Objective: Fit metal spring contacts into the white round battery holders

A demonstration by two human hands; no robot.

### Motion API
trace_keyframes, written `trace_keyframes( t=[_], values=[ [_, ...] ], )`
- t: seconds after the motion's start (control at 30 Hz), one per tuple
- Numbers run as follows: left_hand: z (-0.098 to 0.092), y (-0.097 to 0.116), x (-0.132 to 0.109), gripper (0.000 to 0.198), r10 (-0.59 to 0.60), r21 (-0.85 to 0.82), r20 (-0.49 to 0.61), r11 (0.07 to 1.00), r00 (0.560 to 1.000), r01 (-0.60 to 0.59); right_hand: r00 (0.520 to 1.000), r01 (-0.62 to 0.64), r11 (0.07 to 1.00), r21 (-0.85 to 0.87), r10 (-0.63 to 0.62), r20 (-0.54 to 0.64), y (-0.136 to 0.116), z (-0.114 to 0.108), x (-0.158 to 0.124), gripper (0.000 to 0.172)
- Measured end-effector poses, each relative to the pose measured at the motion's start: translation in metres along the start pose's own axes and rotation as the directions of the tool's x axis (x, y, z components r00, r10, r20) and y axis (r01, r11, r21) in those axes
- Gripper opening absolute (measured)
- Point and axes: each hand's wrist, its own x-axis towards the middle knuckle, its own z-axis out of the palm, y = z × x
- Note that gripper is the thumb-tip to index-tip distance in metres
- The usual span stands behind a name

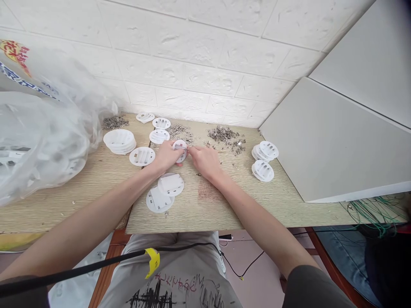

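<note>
My left hand [167, 156] is closed on a white round plastic disc [180, 144] with slots in it, thumb on top. At the disc's right edge, the fingers of my right hand [205, 161] are pinched together; whatever they hold is too small to make out. Two similar discs [171, 184] overlap on the table just below my left hand. To the left of that hand lie more slotted discs [142, 156], some with small metal pieces in their slots. Beyond my right hand is a loose pile of small metal pieces [222, 133].
A stack of white discs [118, 140] stands at left, near a clear plastic bag [41, 141] full of white parts. More discs [263, 170] are piled at right beside a grey panel [340, 141]. A white brick-pattern wall [205, 51] bounds the table. Green wires [375, 214] lie at far right.
</note>
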Motion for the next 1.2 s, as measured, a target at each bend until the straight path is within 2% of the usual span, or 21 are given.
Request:
trace_keyframes(
  t=[0.2, 0.5, 0.93, 1.2],
  values=[
    [0.0014, -0.0001, 0.0005, 0.017, -0.009, -0.005, 0.0, 1.0, 1.0, 0.009, 1.0, -0.013, 1.0, 0.007, 0.013, 0.006, -0.0013, 0.0004, 0.0013, 0.039],
    [-0.0008, -0.0016, 0.0036, 0.019, -0.023, -0.053, 0.009, 0.998, 1.0, 0.023, 0.998, -0.048, 0.994, 0.101, 0.053, -0.045, 0.0037, -0.0017, 0.0, 0.037],
    [-0.0002, 0.0033, 0.0005, 0.019, -0.045, -0.039, 0.042, 0.998, 0.998, 0.046, 0.996, -0.094, 0.992, 0.089, 0.094, 0.002, -0.0005, -0.0073, 0.0001, 0.035],
    [-0.0011, 0.0038, 0.0009, 0.017, -0.055, -0.061, 0.045, 0.996, 0.997, 0.058, 0.997, -0.069, 0.993, 0.093, 0.072, -0.024, 0.0022, -0.0036, 0.0003, 0.035]
  ],
)
